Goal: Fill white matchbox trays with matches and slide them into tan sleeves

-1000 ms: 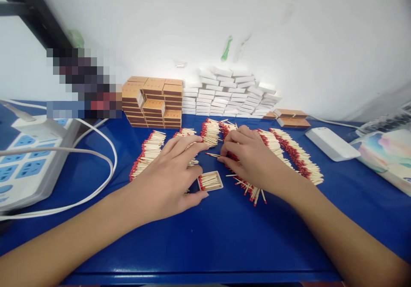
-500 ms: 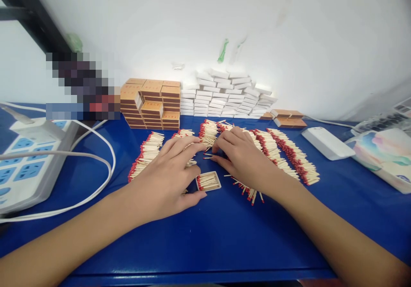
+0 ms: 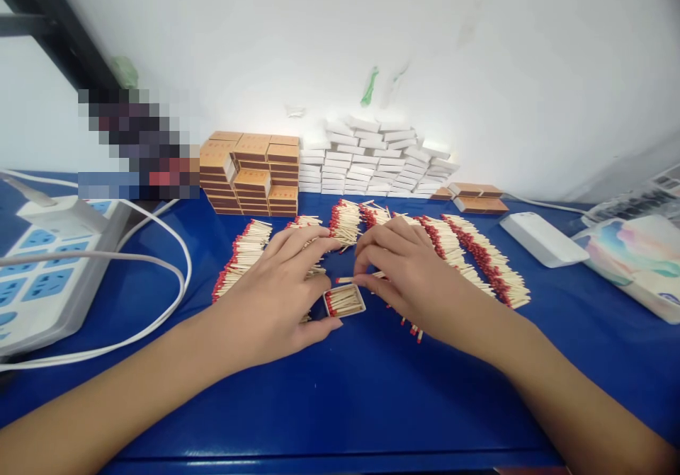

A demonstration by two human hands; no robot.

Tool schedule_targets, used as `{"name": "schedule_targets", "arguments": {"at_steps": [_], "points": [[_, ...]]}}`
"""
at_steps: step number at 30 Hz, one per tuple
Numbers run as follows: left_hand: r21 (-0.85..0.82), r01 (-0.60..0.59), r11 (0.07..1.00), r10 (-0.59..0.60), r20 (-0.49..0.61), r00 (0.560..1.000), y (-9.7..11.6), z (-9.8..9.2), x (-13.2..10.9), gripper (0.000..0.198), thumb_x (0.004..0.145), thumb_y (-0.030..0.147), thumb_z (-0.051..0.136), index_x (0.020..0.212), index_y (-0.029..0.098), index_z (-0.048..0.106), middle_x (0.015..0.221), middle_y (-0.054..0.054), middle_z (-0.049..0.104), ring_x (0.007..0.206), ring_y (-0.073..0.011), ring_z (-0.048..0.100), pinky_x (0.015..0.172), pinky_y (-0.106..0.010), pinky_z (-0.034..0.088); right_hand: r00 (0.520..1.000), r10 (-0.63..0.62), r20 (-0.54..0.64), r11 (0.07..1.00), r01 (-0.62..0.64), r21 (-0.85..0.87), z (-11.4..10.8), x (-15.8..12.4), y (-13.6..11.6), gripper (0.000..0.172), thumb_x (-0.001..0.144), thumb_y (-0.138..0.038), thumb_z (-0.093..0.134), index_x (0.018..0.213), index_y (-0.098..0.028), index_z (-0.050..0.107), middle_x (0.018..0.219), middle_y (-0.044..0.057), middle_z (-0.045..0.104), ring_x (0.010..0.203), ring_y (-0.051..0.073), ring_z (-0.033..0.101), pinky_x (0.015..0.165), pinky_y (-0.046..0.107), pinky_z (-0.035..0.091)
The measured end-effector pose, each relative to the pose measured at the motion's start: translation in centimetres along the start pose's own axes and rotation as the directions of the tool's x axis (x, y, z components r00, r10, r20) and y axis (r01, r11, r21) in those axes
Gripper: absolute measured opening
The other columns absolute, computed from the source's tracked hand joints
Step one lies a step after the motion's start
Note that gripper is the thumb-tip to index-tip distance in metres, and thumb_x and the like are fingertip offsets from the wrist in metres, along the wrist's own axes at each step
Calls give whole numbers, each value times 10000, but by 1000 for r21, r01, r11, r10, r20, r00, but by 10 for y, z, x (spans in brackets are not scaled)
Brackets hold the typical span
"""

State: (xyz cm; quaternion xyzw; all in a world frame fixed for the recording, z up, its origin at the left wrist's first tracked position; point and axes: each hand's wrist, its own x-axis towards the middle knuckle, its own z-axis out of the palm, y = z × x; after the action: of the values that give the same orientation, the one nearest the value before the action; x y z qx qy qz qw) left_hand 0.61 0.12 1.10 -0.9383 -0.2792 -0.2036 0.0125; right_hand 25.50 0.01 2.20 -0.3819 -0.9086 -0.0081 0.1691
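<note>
A small white matchbox tray (image 3: pixel 362 308) with red-tipped matches (image 3: pixel 343 299) in it lies on the blue table. My left hand (image 3: pixel 284 291) steadies the tray at its left end, thumb along the near side and fingers over the far side. Just beyond the tray's far edge, my right hand (image 3: pixel 396 262) pinches a matchstick (image 3: pixel 345 279) between thumb and fingers, its red head pointing left. Loose matches (image 3: pixel 417 332) lie partly hidden under that hand. Rows of matches (image 3: pixel 489 262) fan out behind both hands.
Stacked orange matchboxes (image 3: pixel 252 178) stand by the wall beside a pile of white trays (image 3: pixel 366 160). A few orange boxes (image 3: pixel 481 204) lie further right, near a white block (image 3: pixel 545 240) and a colourful pack (image 3: pixel 637 255). A power strip (image 3: pixel 53 277) with white cables (image 3: pixel 183 270) occupies the left.
My right hand has come slightly nearer, bringing a matchstick close to the tray's far edge. My left hand has stayed at the tray.
</note>
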Motion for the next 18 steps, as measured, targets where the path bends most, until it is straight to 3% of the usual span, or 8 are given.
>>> {"name": "schedule_targets", "arguments": {"at_steps": [4,10,18], "points": [[1,0,1000,0,6,1000,-1,0,-1,284,941,427,760,910,145,782,1487,-189,622,1506,-416,465,1255,-639,404,997,-78,-7,997,78,-19,-1,-3,-10,122,1035,-160,650,931,-149,712,1147,125,677,1132,314,551,1009,519,459],[7,10,1000,-10,23,1000,-1,1,-2,284,954,438,747,931,157,785,1513,-171,610,1522,-411,449,1263,-649,386,996,-76,35,997,76,1,9,-2,-12,130,1042,-140,622,946,-150,709,1193,137,681,1188,331,558,1041,557,478],[1,-5,1000,5,7,1000,0,2,-2,280,958,433,745,941,157,788,1497,-186,609,1523,-390,444,1260,-612,408,999,-53,-11,978,54,203,8,-2,-11,84,1052,-151,617,997,-192,664,1153,92,670,1166,278,544,1061,495,474]]}}
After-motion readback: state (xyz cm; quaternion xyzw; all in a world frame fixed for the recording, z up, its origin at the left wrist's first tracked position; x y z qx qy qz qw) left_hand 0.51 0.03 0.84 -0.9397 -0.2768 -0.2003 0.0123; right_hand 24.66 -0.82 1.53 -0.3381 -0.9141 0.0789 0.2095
